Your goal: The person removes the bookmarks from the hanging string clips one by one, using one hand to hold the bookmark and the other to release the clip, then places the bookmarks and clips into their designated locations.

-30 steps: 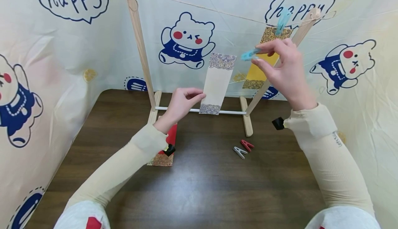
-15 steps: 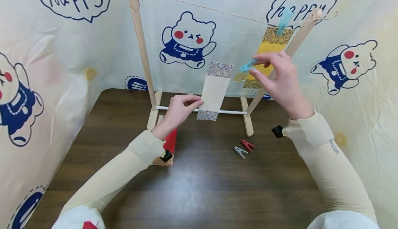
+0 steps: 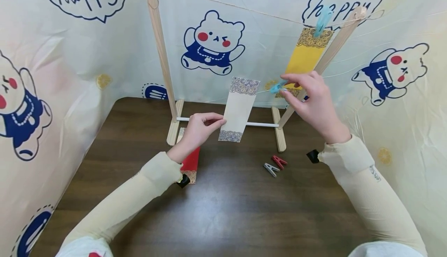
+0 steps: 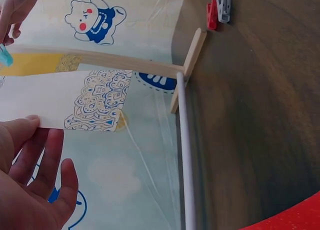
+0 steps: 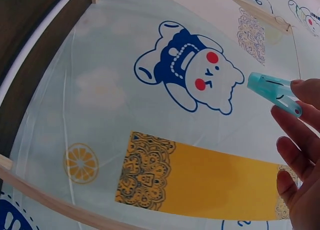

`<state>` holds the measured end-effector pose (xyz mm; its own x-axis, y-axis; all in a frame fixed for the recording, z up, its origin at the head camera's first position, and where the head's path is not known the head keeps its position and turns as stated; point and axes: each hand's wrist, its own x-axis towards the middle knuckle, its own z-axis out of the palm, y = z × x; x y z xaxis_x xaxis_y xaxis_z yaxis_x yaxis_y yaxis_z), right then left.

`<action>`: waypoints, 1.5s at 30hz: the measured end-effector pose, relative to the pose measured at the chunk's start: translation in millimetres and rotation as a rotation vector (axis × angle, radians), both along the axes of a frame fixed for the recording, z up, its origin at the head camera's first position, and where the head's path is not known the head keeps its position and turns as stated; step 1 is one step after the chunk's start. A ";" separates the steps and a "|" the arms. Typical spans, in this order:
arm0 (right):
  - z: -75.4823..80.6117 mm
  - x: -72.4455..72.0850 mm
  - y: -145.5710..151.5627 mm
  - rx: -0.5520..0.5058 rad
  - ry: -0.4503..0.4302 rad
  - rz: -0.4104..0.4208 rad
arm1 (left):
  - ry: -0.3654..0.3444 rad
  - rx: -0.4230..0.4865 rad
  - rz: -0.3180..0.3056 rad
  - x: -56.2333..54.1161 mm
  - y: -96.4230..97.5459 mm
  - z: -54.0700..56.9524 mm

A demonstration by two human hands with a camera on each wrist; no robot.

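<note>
White strip point(image 3: 241, 107) is up off the tabletop point(image 3: 223, 210), clamped between thumb and fingers of the left hand point(image 3: 200, 131) at its left long edge, below mid-length. Long axis near vertical, top leaning right, patterned band at each end. Red strip point(image 3: 190, 162) lies flat below the left wrist, partly covered. Grey peg point(image 3: 270, 169) and red peg point(image 3: 279, 161) sit just beside each other, farther right.

Right hand point(image 3: 312, 98) pinches a blue peg point(image 3: 277, 87), nose pointing left at the white strip's upper band. Close, not touching. My read: that offset is what matters, since the nose faces the side edge, not the top. Right hand is nearer the top end, left hand nearer the foot.

Farther back: white crossbar point(image 3: 262, 124) passes behind the strip; twine point(image 3: 227, 3) runs well above it; yellow strip point(image 3: 305, 57) hangs at the right end under a second blue peg point(image 3: 324, 20).

Right wrist view gives the held peg side-on, plus the yellow strip's lower band, partly hidden in head view. Left wrist view shows the thumb on the white strip's face. Can't tell if the held peg's mouth is apart.
</note>
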<state>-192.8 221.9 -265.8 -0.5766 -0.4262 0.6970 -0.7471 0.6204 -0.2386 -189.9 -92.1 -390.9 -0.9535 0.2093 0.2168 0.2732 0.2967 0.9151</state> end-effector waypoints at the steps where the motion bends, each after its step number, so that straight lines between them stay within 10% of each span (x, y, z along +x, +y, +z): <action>1: -2.0 0.6 0.6 0.000 0.000 0.000 | 0.000 -0.001 0.000 1.3 -0.8 -0.8; 34: -70.1 27.4 19.0 0.040 -0.167 -0.040 | -0.001 -0.037 0.001 35.7 -26.4 -39.1; 45: -88.2 35.1 22.0 0.083 -0.141 -0.034 | -0.098 -0.074 0.029 45.5 -36.0 -50.0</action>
